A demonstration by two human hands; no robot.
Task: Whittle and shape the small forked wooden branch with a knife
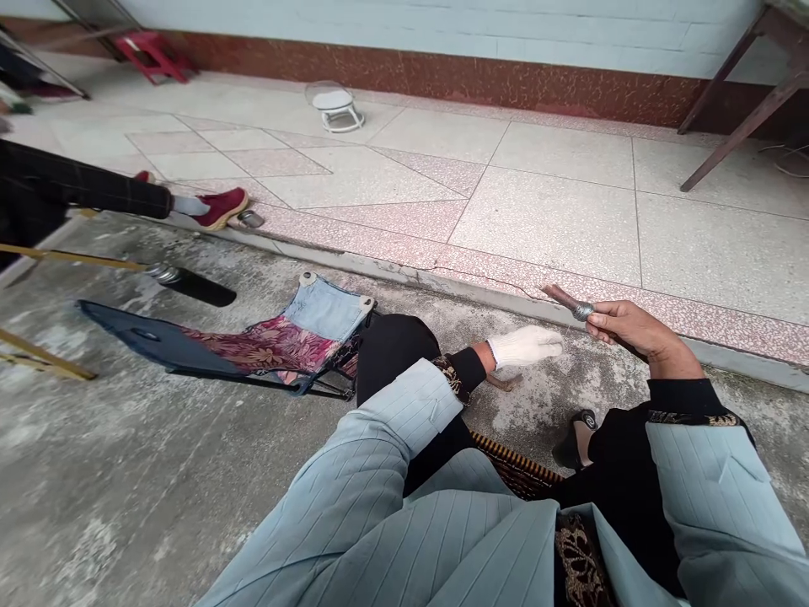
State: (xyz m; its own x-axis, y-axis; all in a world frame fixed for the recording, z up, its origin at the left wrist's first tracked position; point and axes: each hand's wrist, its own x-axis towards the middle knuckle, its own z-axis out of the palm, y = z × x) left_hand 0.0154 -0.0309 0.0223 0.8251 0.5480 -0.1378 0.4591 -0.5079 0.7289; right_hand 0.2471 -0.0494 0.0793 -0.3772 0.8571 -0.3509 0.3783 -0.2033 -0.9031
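- R hand [632, 329], bare, is grasping a brown stick [557, 295]; thumb + fingers are pressing in just beside the wire coil [581, 312].
- Silver coil is wrapping around the stick; rough end is jutting past it, up & L in view.
- Stick is being held up in the air, showing in front of the tiled floor's [549, 194] near edge.
- L hand [527, 346], in white glove, is hovering nr the coil, apart from the stick, fingers together; can't tell if it's pinching a strand.
- Brown crooked thing [506, 384] is lying on the concrete floor [126, 480], partly hidden by L wrist.
- Folding chair [253, 346], blue w/ floral cloth, is standing on the concrete, L of the person's knee.
- Black bottle [202, 287] is showing behind the chair.
- Co-worker's red shoe [221, 208] is resting at the tiled floor's near edge, toward its L end; small can [250, 219] is sitting just beside it.
- White stool [338, 110] & red stool [155, 56] are standing nr the tiled floor's far edge.
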